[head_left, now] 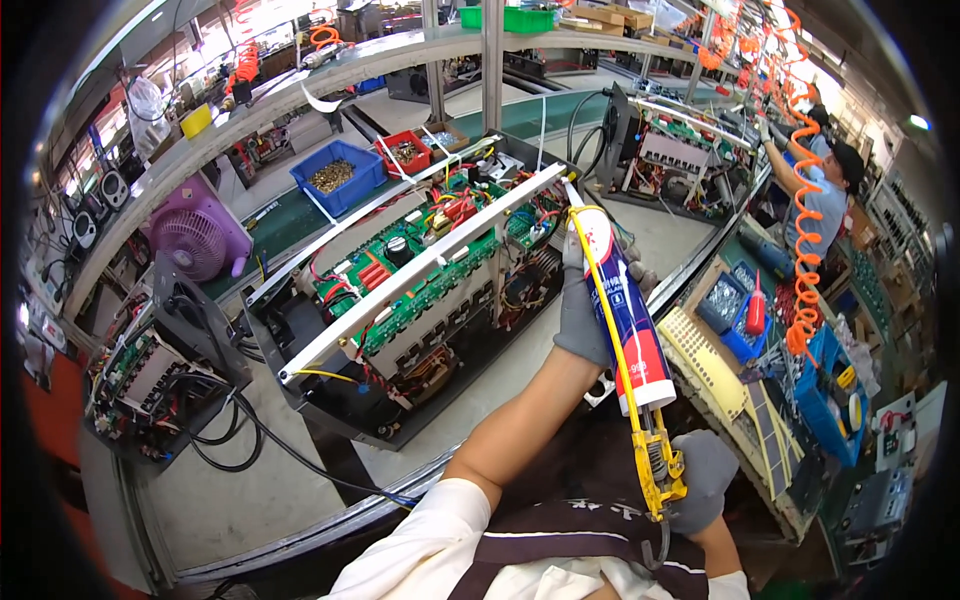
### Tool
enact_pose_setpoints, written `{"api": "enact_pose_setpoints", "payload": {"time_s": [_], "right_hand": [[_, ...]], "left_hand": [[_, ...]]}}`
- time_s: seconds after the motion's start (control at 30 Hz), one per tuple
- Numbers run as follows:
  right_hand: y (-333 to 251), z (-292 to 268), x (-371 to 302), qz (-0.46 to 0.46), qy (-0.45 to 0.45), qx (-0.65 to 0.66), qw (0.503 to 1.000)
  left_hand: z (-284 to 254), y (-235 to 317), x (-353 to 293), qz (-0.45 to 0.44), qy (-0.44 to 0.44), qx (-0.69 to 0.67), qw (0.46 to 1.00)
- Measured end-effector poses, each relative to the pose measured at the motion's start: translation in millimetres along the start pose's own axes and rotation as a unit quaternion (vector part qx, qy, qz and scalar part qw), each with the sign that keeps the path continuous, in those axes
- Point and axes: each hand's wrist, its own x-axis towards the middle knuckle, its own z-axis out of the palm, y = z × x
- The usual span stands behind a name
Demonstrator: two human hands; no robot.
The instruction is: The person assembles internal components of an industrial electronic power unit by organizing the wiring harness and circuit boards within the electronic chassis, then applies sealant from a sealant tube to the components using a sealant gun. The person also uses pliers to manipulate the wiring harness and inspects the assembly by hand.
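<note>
My gloved left hand (583,315) is wrapped round the front part of a blue, red and white sealant cartridge (632,335). The cartridge lies in a yellow caulking gun (662,465), and my gloved right hand (703,478) grips its rear end, the trigger partly hidden. The nozzle points away from me, its tip at the far right corner of an open machine chassis (400,425). Inside that chassis are a green circuit board (415,245), coloured wires and a row of dark components. A white bar (430,268) spans its top.
A second open chassis (160,375) with black cables stands left, a third (670,160) at far right. Behind the middle one sit a blue bin (340,190) of brass parts and a red bin (403,153). A purple fan (195,235) is left; a co-worker (825,190) works right.
</note>
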Motion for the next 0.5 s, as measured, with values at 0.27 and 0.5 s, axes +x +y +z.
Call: {"api": "enact_pose_setpoints", "payload": {"time_s": [0.27, 0.5], "right_hand": [[-29.2, -15.5, 1.6, -0.005, -0.027, -0.047, 0.999], [-69.7, -26.7, 22.0, -0.045, -0.040, -0.108, 0.992]], "left_hand": [[-2.0, 4.5, -6.8, -0.036, 0.016, 0.000, 0.999], [10.9, 22.0, -16.3, -0.084, -0.043, -0.080, 0.992]]}}
